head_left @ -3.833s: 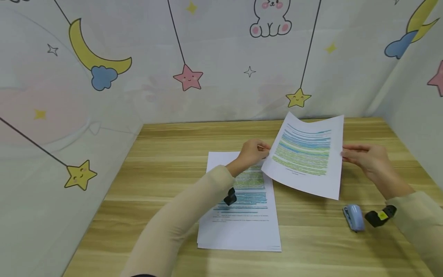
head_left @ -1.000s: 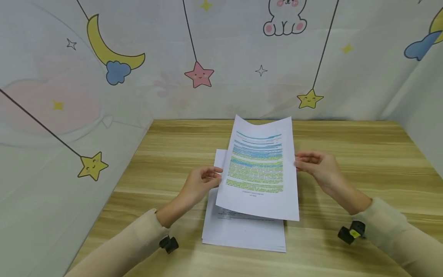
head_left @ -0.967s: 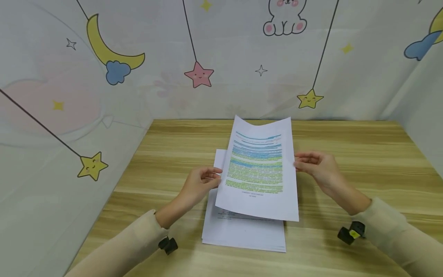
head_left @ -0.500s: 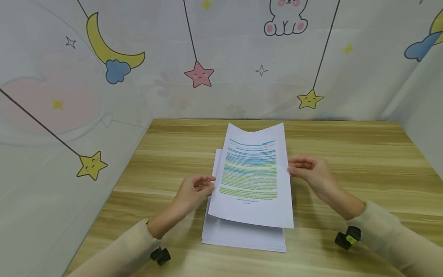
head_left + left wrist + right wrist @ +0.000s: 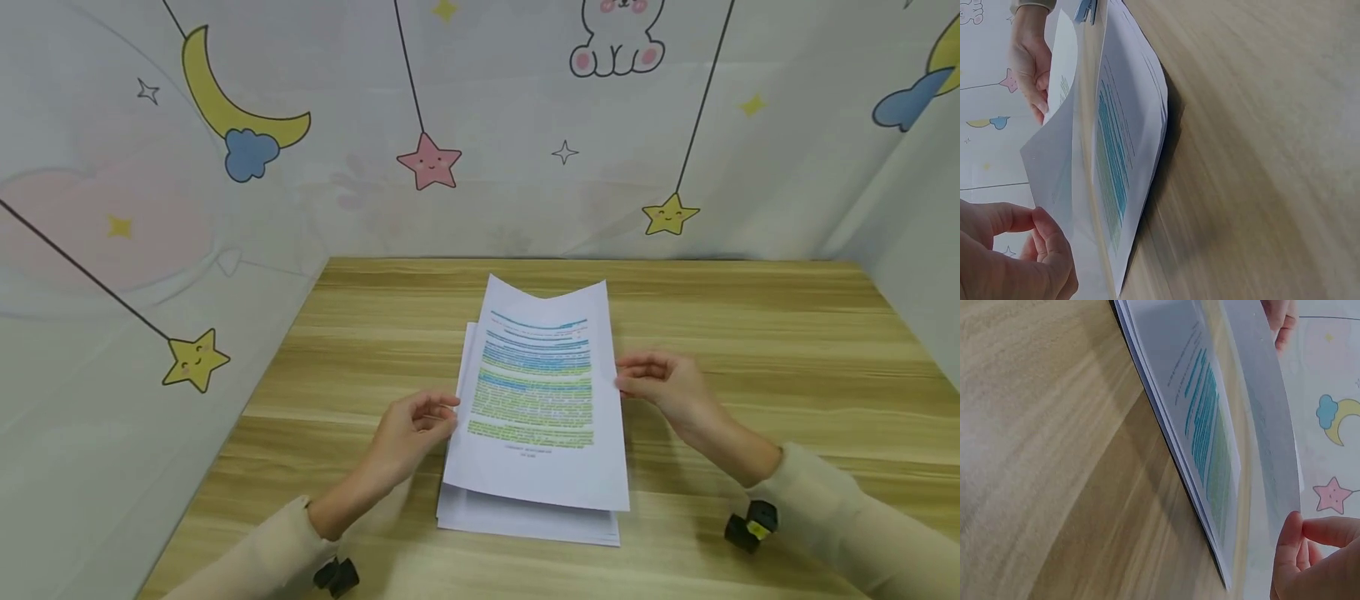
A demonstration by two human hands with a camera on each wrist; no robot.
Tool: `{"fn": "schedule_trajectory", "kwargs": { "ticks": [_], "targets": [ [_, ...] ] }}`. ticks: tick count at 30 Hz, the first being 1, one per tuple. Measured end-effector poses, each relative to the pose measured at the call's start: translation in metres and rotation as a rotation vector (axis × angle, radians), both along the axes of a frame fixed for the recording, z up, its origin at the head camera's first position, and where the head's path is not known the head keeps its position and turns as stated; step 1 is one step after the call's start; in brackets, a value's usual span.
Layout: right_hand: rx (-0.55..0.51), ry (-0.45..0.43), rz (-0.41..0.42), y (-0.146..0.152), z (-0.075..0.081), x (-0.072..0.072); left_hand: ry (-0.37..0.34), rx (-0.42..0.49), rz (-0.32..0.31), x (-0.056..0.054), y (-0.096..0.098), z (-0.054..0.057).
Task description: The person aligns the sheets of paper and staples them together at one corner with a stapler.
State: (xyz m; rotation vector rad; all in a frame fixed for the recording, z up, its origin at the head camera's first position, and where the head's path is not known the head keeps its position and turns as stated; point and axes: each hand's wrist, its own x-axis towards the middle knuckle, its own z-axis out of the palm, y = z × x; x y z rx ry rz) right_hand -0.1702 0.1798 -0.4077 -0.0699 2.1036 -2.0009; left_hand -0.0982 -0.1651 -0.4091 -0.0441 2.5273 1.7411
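A printed sheet of paper point(image 5: 536, 400), its lines marked in blue and green, is held raised and bowed between both hands. My left hand point(image 5: 412, 437) pinches its left edge between thumb and fingers. The opposite edge is pinched by my right hand point(image 5: 663, 387). Below lies a stack of paper point(image 5: 1129, 94), its top page also highlighted; both wrist views show a gap between stack and sheet. From the head view, most of the stack is hidden under the raised sheet.
A small blue stapler point(image 5: 1086, 9) shows at the top of the left wrist view; in the head view it is out of sight. The wood-grain table point(image 5: 750, 333) meets a white patterned cloth point(image 5: 510, 92) at its back edge.
The sheet was over to the right, the left arm reaching across the stack. Both hands have brought it left over the stack, then lower and nearer in the last second.
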Motion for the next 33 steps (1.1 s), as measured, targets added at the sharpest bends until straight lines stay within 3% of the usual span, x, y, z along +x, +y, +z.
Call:
{"fn": "schedule_trajectory", "kwargs": {
  "ticks": [7, 17, 33],
  "targets": [
    [0.071, -0.037, 0.000, -0.006, -0.004, 0.004, 0.004, -0.007, 0.004, 0.006, -0.003, -0.007],
    [0.092, -0.042, -0.014, -0.010, -0.013, 0.007, 0.022, -0.009, 0.005, 0.010, -0.008, -0.015],
    [0.100, -0.052, 0.004, -0.012, -0.024, 0.010, -0.041, 0.002, 0.007, 0.021, -0.009, -0.027]
  ]
}}
